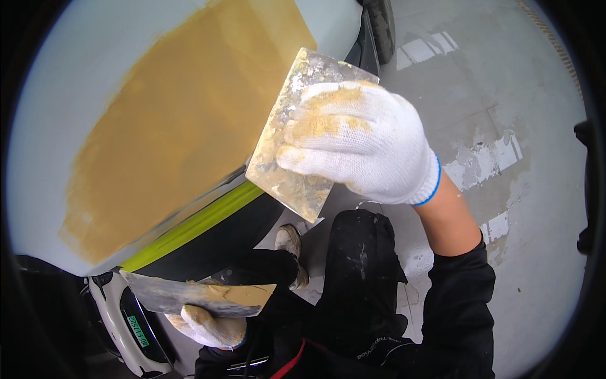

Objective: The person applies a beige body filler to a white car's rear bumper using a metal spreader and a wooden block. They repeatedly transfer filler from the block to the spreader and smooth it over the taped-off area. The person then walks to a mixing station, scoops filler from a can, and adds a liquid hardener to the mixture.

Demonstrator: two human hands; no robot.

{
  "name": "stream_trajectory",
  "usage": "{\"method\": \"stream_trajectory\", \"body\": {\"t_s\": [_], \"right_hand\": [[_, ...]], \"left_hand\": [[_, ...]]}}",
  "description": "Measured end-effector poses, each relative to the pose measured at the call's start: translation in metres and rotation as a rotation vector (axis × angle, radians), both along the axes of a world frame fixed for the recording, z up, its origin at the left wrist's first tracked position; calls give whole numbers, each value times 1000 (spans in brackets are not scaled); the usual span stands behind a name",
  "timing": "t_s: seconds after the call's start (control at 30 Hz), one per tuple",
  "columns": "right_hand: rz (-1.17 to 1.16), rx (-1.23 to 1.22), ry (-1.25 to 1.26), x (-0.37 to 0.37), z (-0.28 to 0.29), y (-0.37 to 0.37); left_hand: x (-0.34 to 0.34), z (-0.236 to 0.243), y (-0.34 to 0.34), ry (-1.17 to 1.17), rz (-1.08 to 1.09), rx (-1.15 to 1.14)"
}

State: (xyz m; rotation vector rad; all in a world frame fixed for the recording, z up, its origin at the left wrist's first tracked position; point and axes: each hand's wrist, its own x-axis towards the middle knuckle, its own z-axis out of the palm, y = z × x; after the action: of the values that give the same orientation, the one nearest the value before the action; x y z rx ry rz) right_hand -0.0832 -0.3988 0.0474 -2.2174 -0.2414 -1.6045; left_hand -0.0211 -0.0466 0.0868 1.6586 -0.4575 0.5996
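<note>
Your right hand (360, 142), in a white knit glove caked with tan filler, is clamped on a flat spreader (297, 136). Fingers lie across its upper right part, and the blade sits just off the right edge of the filler patch (177, 120) on the white panel (57, 107). I cannot tell whether the blade's edge touches the panel.

The spreader looks thin and light, probably with some flex along its working edge, so I judge it best held well back from that edge, fingers spread wide across the blade as you have them, to keep pressure even. Its face is crusted with dried filler, which should give grip rather than slip.

Your left hand (208, 325), also gloved, is closed from below on a second blade, the board (196, 297), at the lower left. It carries a smear of fresh filler (243, 294) near its right end. It looks stiff and light; I judge that holding it level from underneath is the safe grip, since wet filler is soft, sticky and will slide off a tilted face.

Below the patch run a yellow-green stripe (196, 224) and dark trim. Your dark trousers (360, 278) and 1 shoe (290, 243) show over the grey floor (505, 95).
</note>
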Motion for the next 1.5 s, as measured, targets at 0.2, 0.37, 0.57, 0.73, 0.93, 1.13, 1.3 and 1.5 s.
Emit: {"method": "stream_trajectory", "body": {"t_s": [0.2, 0.37, 0.57, 0.73, 0.93, 1.13, 1.3, 1.5], "right_hand": [[-113, -93, -265, 11, 53, -43], [-153, -85, -498, 56, 77, -32], [-174, -138, -367, 31, 60, -19], [-129, -94, -263, 19, 50, -5], [-90, -12, -148, 8, 26, 12], [-44, 33, -123, 7, 2, 17], [-171, -107, -241, 10, 20, -8], [-256, -107, -443, 43, 74, -42]], "left_hand": [[-11, 18, -6, 30, -95, 27], [-6, 19, -3, 74, -160, 40], [-10, 4, 10, 86, -136, 17], [-5, 14, 28, 163, -297, -75], [-9, 19, 12, 85, -162, 107], [-10, 28, 8, 102, -187, 95], [-3, 29, 21, 79, -238, 118], [1, 28, 34, 112, -302, 92]]}}
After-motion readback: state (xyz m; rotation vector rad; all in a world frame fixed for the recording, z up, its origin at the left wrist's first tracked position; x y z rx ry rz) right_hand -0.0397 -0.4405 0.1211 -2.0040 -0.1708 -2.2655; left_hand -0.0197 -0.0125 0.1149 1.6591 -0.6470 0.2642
